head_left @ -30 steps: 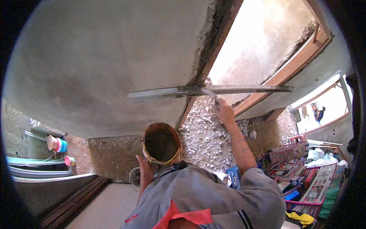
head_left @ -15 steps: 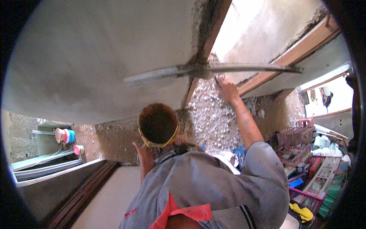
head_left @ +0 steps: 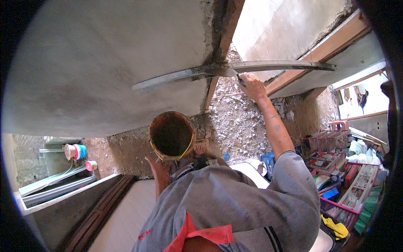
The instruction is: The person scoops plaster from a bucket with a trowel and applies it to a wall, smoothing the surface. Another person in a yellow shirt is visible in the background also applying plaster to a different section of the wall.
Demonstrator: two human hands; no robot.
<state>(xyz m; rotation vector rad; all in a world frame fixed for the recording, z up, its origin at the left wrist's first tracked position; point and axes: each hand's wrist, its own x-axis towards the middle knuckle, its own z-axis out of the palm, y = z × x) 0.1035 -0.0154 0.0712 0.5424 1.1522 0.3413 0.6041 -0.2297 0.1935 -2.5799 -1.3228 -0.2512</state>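
Note:
My right hand (head_left: 252, 87) is closed round the dark handle of a trowel (head_left: 226, 72). Its metal blade, partly hard to make out, lies against a long grey straightedge (head_left: 289, 65). That bar spans from the grey plastered wall (head_left: 109, 71) past the wall's rough edge to a wooden frame (head_left: 321, 50) on the right. In front of my chest is a bucket (head_left: 171, 136) with a dark inside and a yellowish rim. My left hand (head_left: 160, 171) supports the bucket from its near side, thumb out to the left; its other fingers are mostly hidden.
Rubble (head_left: 235, 122) covers the ground below the straightedge. At right stand pink-edged racks (head_left: 352, 191) of small goods, with a yellow cloth (head_left: 335, 227) near them. Colored tubs (head_left: 75, 151) and long pale profiles (head_left: 54, 180) are at left. A bare foot (head_left: 200, 150) shows beside the bucket.
My right hand with the trowel has moved slightly up and farther away. The straightedge has risen a little in view along with it. The bucket stays almost where it was.

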